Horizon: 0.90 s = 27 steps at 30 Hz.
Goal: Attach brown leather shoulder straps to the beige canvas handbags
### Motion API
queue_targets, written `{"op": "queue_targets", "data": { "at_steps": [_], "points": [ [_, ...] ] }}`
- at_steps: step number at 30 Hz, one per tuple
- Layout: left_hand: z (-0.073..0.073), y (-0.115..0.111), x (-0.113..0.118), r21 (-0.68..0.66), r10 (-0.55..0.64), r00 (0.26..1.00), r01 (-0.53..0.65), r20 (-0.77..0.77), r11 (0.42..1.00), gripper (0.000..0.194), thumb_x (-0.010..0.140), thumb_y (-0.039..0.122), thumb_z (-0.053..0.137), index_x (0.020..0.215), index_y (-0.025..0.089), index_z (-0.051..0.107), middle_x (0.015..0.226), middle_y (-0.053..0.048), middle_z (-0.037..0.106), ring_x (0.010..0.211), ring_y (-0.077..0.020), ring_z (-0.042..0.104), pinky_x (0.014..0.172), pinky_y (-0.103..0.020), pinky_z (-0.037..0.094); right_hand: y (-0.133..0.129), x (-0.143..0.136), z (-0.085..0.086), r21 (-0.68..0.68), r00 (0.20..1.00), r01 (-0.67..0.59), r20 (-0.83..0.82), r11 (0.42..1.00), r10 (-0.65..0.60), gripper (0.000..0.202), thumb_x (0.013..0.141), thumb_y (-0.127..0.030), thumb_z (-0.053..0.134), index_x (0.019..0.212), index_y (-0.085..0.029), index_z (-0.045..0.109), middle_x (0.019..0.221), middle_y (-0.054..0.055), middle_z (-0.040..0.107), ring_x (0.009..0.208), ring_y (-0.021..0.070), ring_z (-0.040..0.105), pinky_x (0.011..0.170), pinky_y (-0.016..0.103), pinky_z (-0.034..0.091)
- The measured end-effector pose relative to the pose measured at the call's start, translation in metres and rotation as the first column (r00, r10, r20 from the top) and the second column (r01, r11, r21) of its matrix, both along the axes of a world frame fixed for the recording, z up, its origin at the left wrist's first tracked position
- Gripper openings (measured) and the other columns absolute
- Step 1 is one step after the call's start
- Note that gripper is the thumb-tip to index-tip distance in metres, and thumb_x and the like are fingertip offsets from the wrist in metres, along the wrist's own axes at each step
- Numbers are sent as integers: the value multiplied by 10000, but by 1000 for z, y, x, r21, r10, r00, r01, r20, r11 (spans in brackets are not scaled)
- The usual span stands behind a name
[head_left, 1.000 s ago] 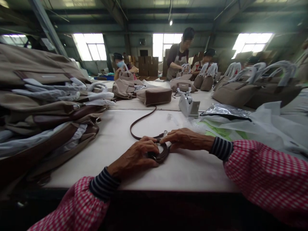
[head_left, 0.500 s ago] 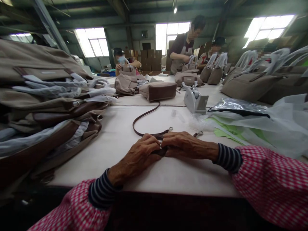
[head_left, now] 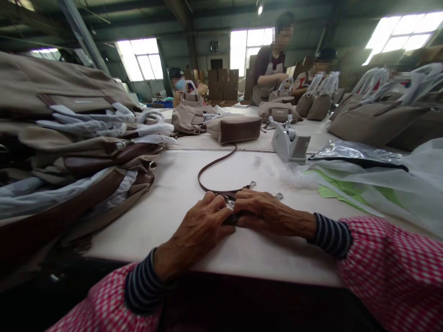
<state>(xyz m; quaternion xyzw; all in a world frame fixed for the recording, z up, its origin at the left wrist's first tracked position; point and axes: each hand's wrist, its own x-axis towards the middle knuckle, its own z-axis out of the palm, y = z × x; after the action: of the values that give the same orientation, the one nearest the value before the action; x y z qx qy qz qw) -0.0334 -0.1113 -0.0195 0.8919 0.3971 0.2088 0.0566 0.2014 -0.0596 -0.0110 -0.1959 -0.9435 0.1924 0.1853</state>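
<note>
A thin dark brown strap [head_left: 204,169] curves over the white table [head_left: 173,184] toward both hands, with a metal clip [head_left: 252,185] lying just beyond them. My left hand [head_left: 199,226] is closed on the strap from the left. From the right, my right hand [head_left: 265,213] grips it too, the fingers of both nearly meeting. A metal buckle [head_left: 229,201] shows between the fingertips. Part of the strap is hidden under the fingers. Another metal clip [head_left: 278,196] lies beside my right hand.
Stacked taupe bags [head_left: 86,152] fill the left side. A tape dispenser [head_left: 290,143], green sheets [head_left: 341,191] and clear plastic [head_left: 422,170] lie at the right. Bags [head_left: 238,129] stand farther back, where several people work, one person [head_left: 272,69] standing.
The view has shifted slightly, moving the background rightward. My hands have parted a little, and more of the buckle shows between them. The standing person has straightened up.
</note>
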Motion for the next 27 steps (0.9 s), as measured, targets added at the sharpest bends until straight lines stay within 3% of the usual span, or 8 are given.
{"op": "queue_targets", "data": {
  "at_steps": [3, 6, 11, 14, 17, 21, 24, 27],
  "points": [
    [-5, 2, 6, -36, -65, 995, 68, 73, 997, 74, 988, 232, 653, 1033, 193, 697, 1049, -50, 646, 1052, -236, 519, 918, -373, 471, 3, 6, 2, 39, 999, -15, 36, 999, 13, 208, 1050, -354, 574, 1072, -164, 653, 1019, 69, 611, 900, 192, 556, 775, 302, 418],
    [1, 11, -10, -118, -130, 982, 146, 135, 982, 88, 985, 278, 670, 1011, 211, 721, 1041, -29, 659, 1039, -215, 525, 907, -340, 447, 12, 12, 10, 81, 992, -44, 120, 996, 34, 298, 1037, -432, 585, 1159, -168, 652, 1036, 80, 619, 905, 203, 560, 791, 315, 427],
    [19, 23, -34, -282, -180, 975, 211, 132, 936, 137, 976, 331, 689, 1073, 247, 735, 1110, -17, 680, 1078, -211, 542, 944, -332, 438, 17, 5, 9, 5, 995, -76, 65, 997, 76, 214, 1046, -348, 581, 1090, -171, 692, 999, 63, 631, 887, 184, 586, 791, 293, 435],
    [19, 21, -26, -244, -138, 986, 156, 89, 957, 174, 958, 373, 709, 1084, 254, 713, 1135, -23, 676, 1105, -232, 532, 943, -351, 439, 14, -5, 1, -54, 998, -56, -11, 997, 55, 199, 1024, -334, 618, 1011, -157, 710, 976, 62, 643, 876, 182, 598, 776, 285, 441],
    [8, 19, -10, -130, -87, 990, 101, 110, 986, 159, 977, 363, 682, 1081, 243, 691, 1099, -29, 680, 1065, -230, 540, 916, -359, 442, 15, -8, 3, -149, 999, -48, -33, 988, 43, 203, 993, -344, 661, 1038, -161, 735, 1025, 75, 676, 926, 195, 612, 807, 296, 455],
    [-4, 20, -3, -117, -66, 988, 83, 143, 990, 162, 979, 342, 676, 916, 195, 655, 946, -28, 653, 953, -217, 531, 815, -343, 441, 28, 9, 30, -346, 995, 78, -31, 935, -95, 300, 934, -410, 722, 1073, -147, 758, 939, 50, 713, 813, 164, 612, 722, 273, 460],
    [-4, 20, -5, -117, -62, 988, 79, 140, 990, 178, 982, 334, 671, 894, 184, 632, 936, -34, 628, 947, -219, 517, 802, -342, 436, 34, 27, 56, -310, 941, 256, -134, 916, -309, 360, 909, -454, 735, 1067, -131, 762, 913, 56, 724, 814, 171, 624, 709, 279, 463],
    [-1, 18, -6, -127, -86, 986, 105, 140, 986, 168, 991, 326, 655, 899, 188, 632, 939, -32, 628, 959, -221, 514, 823, -347, 435, 25, 35, 66, -274, 930, 294, -139, 916, -340, 375, 895, -483, 750, 1072, -153, 765, 968, 66, 723, 838, 180, 632, 716, 289, 477]
  ]
}}
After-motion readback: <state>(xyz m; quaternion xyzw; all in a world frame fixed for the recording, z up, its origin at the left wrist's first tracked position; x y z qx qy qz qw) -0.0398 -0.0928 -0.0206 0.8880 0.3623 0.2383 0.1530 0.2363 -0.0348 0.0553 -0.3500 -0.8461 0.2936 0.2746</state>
